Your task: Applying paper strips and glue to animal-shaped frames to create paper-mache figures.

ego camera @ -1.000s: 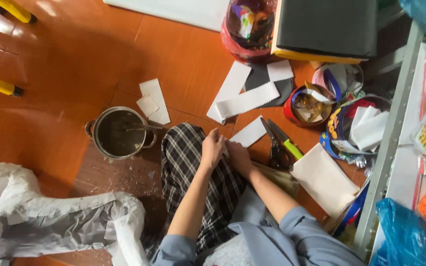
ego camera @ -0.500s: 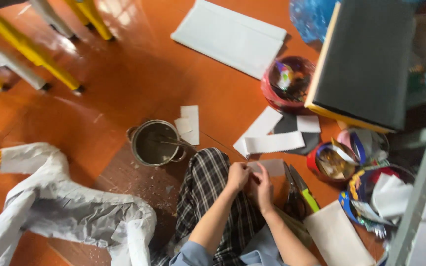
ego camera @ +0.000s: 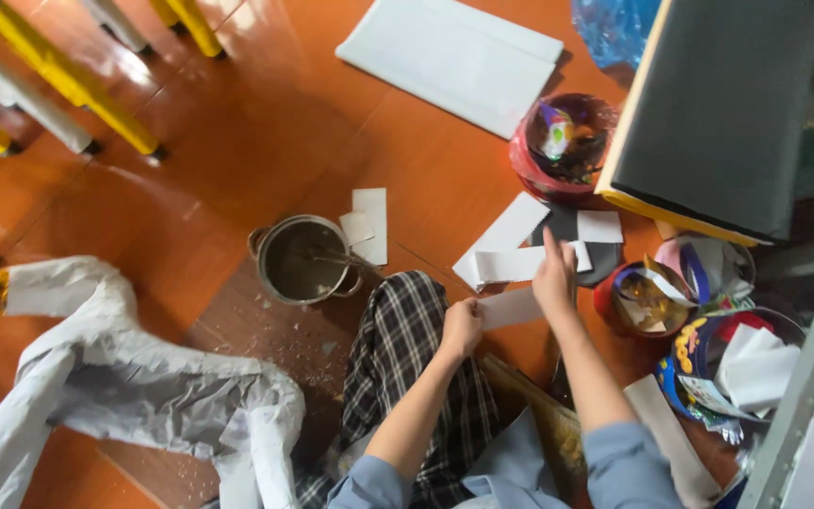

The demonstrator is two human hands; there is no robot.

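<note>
Down on the orange floor (ego camera: 237, 141), a person sits cross-legged, tearing white paper into strips.

Largest is the crumpled white paper figure (ego camera: 134, 396) at lower left, already covered over most of what shows; next, a flat white sheet (ego camera: 454, 57) at top centre lies untouched. A metal pot (ego camera: 301, 261) of grey paste stands left of centre, with small white pieces beside it. Finished strips (ego camera: 520, 254) lie right of centre, so some cutting looks done and more remains. The left hand (ego camera: 462, 327) is clenched on one end of a paper strip (ego camera: 511, 307) in the middle of the frame; the right hand (ego camera: 554, 278) rests at its other end, though whether it grips the strip I cannot tell.
</note>
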